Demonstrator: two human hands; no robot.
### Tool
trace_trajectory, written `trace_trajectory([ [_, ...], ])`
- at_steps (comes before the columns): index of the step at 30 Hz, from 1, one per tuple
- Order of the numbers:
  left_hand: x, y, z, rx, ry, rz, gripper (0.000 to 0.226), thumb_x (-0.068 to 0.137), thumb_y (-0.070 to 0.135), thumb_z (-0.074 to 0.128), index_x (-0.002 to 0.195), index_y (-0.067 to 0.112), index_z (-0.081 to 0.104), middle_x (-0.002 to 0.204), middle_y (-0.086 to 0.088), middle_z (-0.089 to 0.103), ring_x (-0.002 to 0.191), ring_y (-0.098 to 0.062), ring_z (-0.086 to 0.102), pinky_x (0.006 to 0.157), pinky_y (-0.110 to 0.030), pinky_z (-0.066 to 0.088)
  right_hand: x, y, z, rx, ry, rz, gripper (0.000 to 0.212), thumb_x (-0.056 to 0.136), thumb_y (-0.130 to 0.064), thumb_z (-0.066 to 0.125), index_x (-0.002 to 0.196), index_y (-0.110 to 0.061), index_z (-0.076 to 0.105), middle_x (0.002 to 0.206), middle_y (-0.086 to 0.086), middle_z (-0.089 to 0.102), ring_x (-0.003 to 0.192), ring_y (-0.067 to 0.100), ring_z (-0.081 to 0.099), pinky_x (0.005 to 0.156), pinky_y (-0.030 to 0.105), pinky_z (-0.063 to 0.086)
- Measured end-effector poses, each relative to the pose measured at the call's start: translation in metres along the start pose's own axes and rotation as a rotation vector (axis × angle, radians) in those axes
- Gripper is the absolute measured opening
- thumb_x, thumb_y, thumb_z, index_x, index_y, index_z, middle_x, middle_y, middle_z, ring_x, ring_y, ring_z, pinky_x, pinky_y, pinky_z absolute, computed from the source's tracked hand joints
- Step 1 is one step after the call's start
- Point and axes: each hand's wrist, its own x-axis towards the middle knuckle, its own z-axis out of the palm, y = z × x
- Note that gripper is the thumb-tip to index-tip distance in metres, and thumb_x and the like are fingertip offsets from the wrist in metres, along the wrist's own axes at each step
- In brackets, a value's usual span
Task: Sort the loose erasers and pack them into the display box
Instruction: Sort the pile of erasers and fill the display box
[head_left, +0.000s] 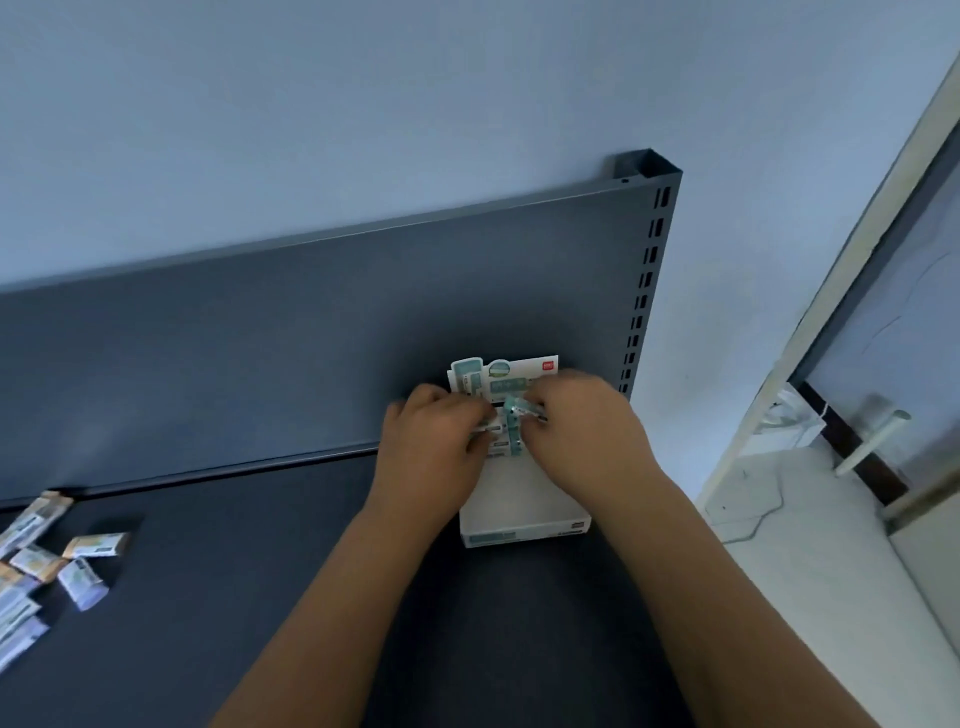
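Observation:
A white display box (524, 512) with an upright printed back card (506, 375) stands on the dark shelf (249, 571), against its back panel. Both hands are over the box's far end. My right hand (587, 431) pinches a teal-wrapped eraser (522, 408) above the row of erasers (501, 439) lying in the box. My left hand (434, 441) has its fingers curled onto those packed erasers. Its fingertips are partly hidden. Several loose erasers (47, 566) in orange and lilac wrappers lie at the shelf's far left.
The shelf's grey back panel (311, 332) rises behind the box, with a slotted upright post (647, 280) at its right end. To the right of the shelf stands a door with a white lever handle (872, 441). A pale wall is above.

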Motion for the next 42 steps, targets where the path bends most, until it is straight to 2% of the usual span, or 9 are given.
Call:
trace_trajectory([
  [3, 0.005, -0.001, 0.009, 0.059, 0.005, 0.037, 0.014, 0.073, 0.017, 0.075, 0.084, 0.022, 0.070, 0.086, 0.008, 0.072, 0.086, -0.026, 0.057, 0.066, -0.033, 0.035, 0.003, 0.003, -0.002, -0.048, 0.009, -0.012, 0.023, 0.085, -0.029, 0.058, 0.101, -0.019, 0.069, 0.100, 0.002, 0.066, 0.091, 0.024, 0.061, 0.073, 0.035, 0.056],
  [10, 0.007, -0.002, 0.018, 0.115, 0.064, 0.153, 0.008, 0.076, 0.008, 0.073, 0.082, 0.014, 0.071, 0.092, 0.000, 0.064, 0.080, -0.027, 0.055, 0.063, -0.034, 0.039, 0.005, 0.009, 0.006, -0.125, 0.002, -0.062, 0.023, 0.087, -0.029, 0.060, 0.107, -0.019, 0.068, 0.104, 0.001, 0.067, 0.099, 0.023, 0.059, 0.073, 0.033, 0.054],
  [16, 0.006, -0.004, 0.017, 0.145, 0.083, 0.167, 0.016, 0.072, 0.008, 0.072, 0.082, 0.020, 0.073, 0.087, 0.008, 0.068, 0.084, -0.026, 0.056, 0.065, -0.030, 0.029, 0.007, 0.009, 0.015, -0.101, 0.003, -0.033, 0.019, 0.085, -0.029, 0.061, 0.098, -0.019, 0.070, 0.099, -0.001, 0.068, 0.094, 0.022, 0.059, 0.070, 0.033, 0.056],
  [22, 0.003, -0.005, 0.023, 0.006, 0.062, 0.136, 0.027, 0.067, -0.009, 0.064, 0.083, 0.011, 0.070, 0.089, 0.002, 0.066, 0.087, -0.025, 0.053, 0.058, -0.034, 0.051, 0.009, 0.005, 0.018, -0.104, 0.013, -0.008, 0.017, 0.084, -0.027, 0.062, 0.094, -0.018, 0.071, 0.098, 0.001, 0.068, 0.093, 0.024, 0.060, 0.070, 0.035, 0.056],
  [26, 0.001, -0.003, 0.024, -0.026, 0.060, 0.111, 0.026, 0.060, -0.014, 0.063, 0.073, 0.008, 0.062, 0.079, -0.004, 0.061, 0.076, -0.025, 0.053, 0.052, -0.030, 0.041, 0.005, 0.009, 0.021, -0.123, 0.021, -0.027, 0.018, 0.085, -0.029, 0.060, 0.097, -0.020, 0.071, 0.101, -0.001, 0.068, 0.095, 0.023, 0.059, 0.069, 0.033, 0.055],
  [29, -0.001, -0.003, 0.023, 0.038, 0.059, 0.081, 0.019, 0.062, -0.005, 0.065, 0.071, 0.011, 0.061, 0.077, -0.002, 0.060, 0.072, -0.025, 0.051, 0.049, -0.029, 0.036, 0.002, 0.011, 0.022, -0.145, 0.038, -0.049, 0.020, 0.086, -0.029, 0.059, 0.101, -0.022, 0.072, 0.104, -0.002, 0.068, 0.095, 0.023, 0.059, 0.068, 0.031, 0.053],
  [34, 0.000, -0.001, 0.018, 0.126, 0.054, 0.038, 0.020, 0.061, -0.001, 0.064, 0.074, 0.013, 0.066, 0.079, -0.001, 0.062, 0.069, -0.026, 0.049, 0.052, -0.029, 0.034, -0.001, 0.013, 0.025, -0.198, 0.074, -0.073, 0.020, 0.084, -0.025, 0.059, 0.096, -0.022, 0.074, 0.103, -0.002, 0.067, 0.091, 0.025, 0.059, 0.066, 0.033, 0.053],
  [38, -0.001, 0.002, 0.018, 0.167, 0.059, -0.019, 0.018, 0.060, -0.001, 0.064, 0.071, 0.012, 0.061, 0.076, -0.004, 0.059, 0.067, -0.027, 0.047, 0.055, -0.030, 0.027, -0.006, 0.014, 0.030, -0.200, 0.120, -0.058, 0.018, 0.082, -0.023, 0.060, 0.092, -0.023, 0.075, 0.101, -0.001, 0.065, 0.085, 0.026, 0.059, 0.063, 0.031, 0.051],
  [42, -0.001, 0.003, 0.016, 0.191, 0.068, -0.001, 0.020, 0.059, -0.003, 0.063, 0.073, 0.012, 0.061, 0.076, -0.005, 0.059, 0.067, -0.028, 0.048, 0.055, -0.030, 0.026, -0.009, 0.014, 0.034, -0.211, 0.142, -0.045, 0.017, 0.080, -0.020, 0.062, 0.092, -0.023, 0.073, 0.099, 0.000, 0.063, 0.081, 0.028, 0.059, 0.061, 0.031, 0.050],
])
